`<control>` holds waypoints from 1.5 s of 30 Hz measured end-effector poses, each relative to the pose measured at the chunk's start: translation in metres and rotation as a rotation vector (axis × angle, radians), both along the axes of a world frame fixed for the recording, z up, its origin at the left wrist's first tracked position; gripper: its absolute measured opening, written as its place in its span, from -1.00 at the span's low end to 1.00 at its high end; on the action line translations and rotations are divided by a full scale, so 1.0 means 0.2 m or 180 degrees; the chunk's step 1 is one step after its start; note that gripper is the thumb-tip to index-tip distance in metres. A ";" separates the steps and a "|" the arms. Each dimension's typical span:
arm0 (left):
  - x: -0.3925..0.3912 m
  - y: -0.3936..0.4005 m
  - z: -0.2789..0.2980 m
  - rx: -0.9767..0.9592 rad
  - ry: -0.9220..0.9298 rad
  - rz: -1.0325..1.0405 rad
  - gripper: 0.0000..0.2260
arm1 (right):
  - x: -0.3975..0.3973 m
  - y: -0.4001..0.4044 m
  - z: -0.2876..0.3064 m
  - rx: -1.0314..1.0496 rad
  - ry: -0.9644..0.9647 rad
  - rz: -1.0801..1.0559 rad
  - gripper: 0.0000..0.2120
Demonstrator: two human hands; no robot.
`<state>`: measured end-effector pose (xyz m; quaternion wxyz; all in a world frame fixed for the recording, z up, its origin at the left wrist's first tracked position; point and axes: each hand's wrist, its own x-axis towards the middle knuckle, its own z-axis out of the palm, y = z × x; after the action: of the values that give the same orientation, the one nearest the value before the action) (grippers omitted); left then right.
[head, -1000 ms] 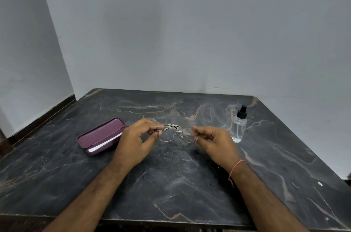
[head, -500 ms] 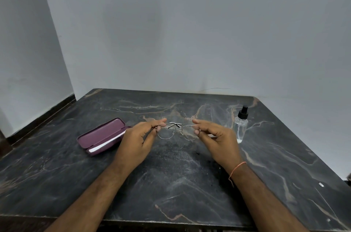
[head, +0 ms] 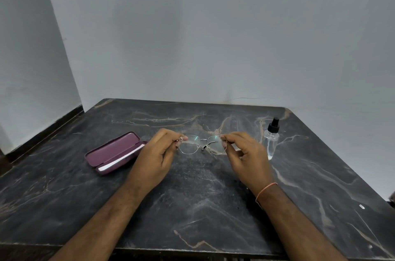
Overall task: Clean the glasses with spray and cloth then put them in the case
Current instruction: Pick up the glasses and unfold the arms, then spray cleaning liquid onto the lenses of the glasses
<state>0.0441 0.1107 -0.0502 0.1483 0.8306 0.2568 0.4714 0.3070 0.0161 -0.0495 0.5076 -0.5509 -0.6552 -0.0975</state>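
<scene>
Thin metal-framed glasses [head: 202,144] are held up a little above the middle of the dark marble table [head: 192,207], lenses facing me. My left hand [head: 155,158] pinches the frame's left end and my right hand [head: 245,153] pinches its right end. A maroon glasses case [head: 113,152] lies left of my left hand, its lid slightly ajar with a white strip showing in the gap. To the right of my right hand a clear spray bottle [head: 271,140] with a black nozzle stands upright. No cloth can be told apart.
The table fills the lower view, with its near edge at the bottom. White walls stand behind and to the left. A small white speck [head: 361,206] lies near the table's right edge.
Both hands have tilted the glasses up from lying flat, so the lenses now face me, and lifted them slightly.
</scene>
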 end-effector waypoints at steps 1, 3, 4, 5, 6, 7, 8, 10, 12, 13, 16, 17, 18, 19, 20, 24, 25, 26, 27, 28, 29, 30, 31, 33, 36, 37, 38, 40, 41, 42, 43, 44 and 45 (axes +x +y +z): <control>0.00 0.00 0.00 -0.0014 0.0032 -0.0036 -0.73 | 0.00 0.00 0.00 0.0016 -0.0057 -0.0040 -0.79; 0.00 0.01 -0.01 -0.0051 0.0124 -0.0099 -0.72 | 0.00 0.00 0.01 0.0048 -0.0136 -0.0147 -0.79; 0.00 0.01 -0.02 -0.0079 0.0171 -0.0127 -0.71 | -0.01 0.00 0.01 0.0052 -0.0148 -0.0198 -0.80; 0.00 0.01 -0.02 -0.0107 0.0201 -0.0164 -0.71 | -0.01 0.00 0.01 0.0053 -0.0155 -0.0245 -0.80; 0.00 0.02 -0.02 -0.0133 0.0209 -0.0218 -0.71 | -0.01 0.00 0.02 0.0057 -0.0161 -0.0286 -0.81; 0.00 0.02 -0.03 -0.0159 0.0206 -0.0286 -0.72 | -0.01 0.00 0.02 0.0061 -0.0164 -0.0319 -0.82; 0.00 0.01 -0.03 -0.0193 0.0204 -0.0356 -0.73 | -0.01 0.00 0.02 0.0060 -0.0157 -0.0347 -0.82; 0.00 0.01 -0.03 -0.0270 0.0218 -0.0453 -0.74 | -0.02 -0.01 0.03 0.0051 -0.0121 -0.0408 -0.83; 0.00 0.02 -0.04 -0.0324 0.0241 -0.0475 -0.73 | -0.02 -0.02 0.04 0.0015 -0.0085 -0.0480 -0.84; 0.01 0.02 -0.05 -0.0345 0.0250 -0.0476 -0.72 | -0.03 -0.03 0.05 -0.0006 -0.0077 -0.0522 -0.84; 0.01 0.03 -0.05 -0.0415 0.0267 -0.0490 -0.73 | -0.04 -0.03 0.05 0.0015 -0.0117 -0.0585 -0.85; 0.01 0.03 -0.05 -0.0435 0.0274 -0.0504 -0.74 | -0.04 -0.03 0.05 0.0030 -0.0149 -0.0587 -0.86; 0.01 0.03 -0.05 -0.0449 0.0284 -0.0511 -0.75 | -0.03 -0.03 0.05 0.0026 -0.0179 -0.0584 -0.86; 0.01 0.03 -0.06 -0.0461 0.0286 -0.0498 -0.75 | -0.03 -0.03 0.05 -0.0009 -0.0203 -0.0587 -0.85; 0.01 0.04 -0.06 -0.0478 0.0271 -0.0467 -0.76 | -0.03 -0.03 0.04 -0.0072 -0.0207 -0.0602 -0.82; 0.01 0.06 -0.07 -0.0635 0.0054 -0.0332 -0.75 | 0.01 -0.06 0.05 0.0076 -0.0118 -0.0659 -0.70; 0.01 0.06 -0.08 -0.0652 0.0016 -0.0307 -0.74 | 0.02 -0.06 0.06 0.0321 -0.0112 -0.0738 -0.73; 0.01 0.06 -0.08 -0.0660 -0.0009 -0.0291 -0.74 | 0.04 -0.07 0.07 0.0574 -0.0070 -0.0882 -0.76; 0.01 0.07 -0.08 -0.0663 -0.0027 -0.0285 -0.73 | 0.05 -0.08 0.08 0.0795 0.0046 -0.1081 -0.77; 0.01 0.07 -0.08 -0.0666 -0.0045 -0.0287 -0.73 | 0.07 -0.09 0.09 0.0977 0.0245 -0.1304 -0.75; 0.02 0.07 -0.08 -0.0671 -0.0064 -0.0289 -0.73 | 0.09 -0.09 0.10 0.1106 0.0511 -0.1513 -0.71; 0.02 0.07 -0.08 -0.0673 -0.0080 -0.0285 -0.73 | 0.10 -0.09 0.11 0.1145 0.0806 -0.1677 -0.65; 0.02 0.07 -0.08 -0.0669 -0.0098 -0.0275 -0.73 | 0.11 -0.09 0.10 0.1062 0.1076 -0.1789 -0.55; 0.02 0.06 -0.07 -0.0654 -0.0142 -0.0259 -0.73 | 0.13 -0.08 0.09 0.0544 0.1431 -0.1880 -0.36; 0.02 0.05 -0.06 -0.0609 -0.0185 -0.0231 -0.72 | 0.15 -0.05 0.06 -0.0335 0.1955 -0.1570 -0.30; 0.02 0.05 -0.05 -0.0580 -0.0193 -0.0215 -0.72 | 0.16 -0.04 0.05 -0.0454 0.2137 -0.1418 -0.36; 0.02 0.04 -0.05 -0.0551 -0.0199 -0.0194 -0.73 | 0.16 -0.03 0.05 -0.0510 0.2248 -0.1328 -0.45; 0.02 0.03 -0.04 -0.0519 -0.0220 -0.0150 -0.73 | 0.16 -0.02 0.05 -0.0585 0.2305 -0.1323 -0.60; 0.02 0.03 -0.04 -0.0514 -0.0228 -0.0134 -0.72 | 0.17 -0.02 0.05 -0.0595 0.2363 -0.1295 -0.66; 0.01 0.03 -0.04 -0.0510 -0.0229 -0.0124 -0.72 | 0.17 -0.02 0.05 -0.0571 0.2492 -0.1196 -0.72; 0.01 0.03 -0.04 -0.0510 -0.0227 -0.0120 -0.71 | 0.16 -0.01 0.04 -0.0525 0.2680 -0.1035 -0.78; 0.01 0.03 -0.04 -0.0513 -0.0227 -0.0117 -0.71 | 0.15 -0.01 0.05 -0.0460 0.2903 -0.0830 -0.85; 0.01 0.03 -0.04 -0.0517 -0.0228 -0.0114 -0.71 | 0.15 -0.01 0.05 -0.0400 0.3163 -0.0581 -0.89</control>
<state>0.0469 0.1170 -0.0575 0.2327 0.8029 0.2738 0.4756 0.3363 0.0147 -0.0394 0.7133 -0.6152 -0.2884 0.1720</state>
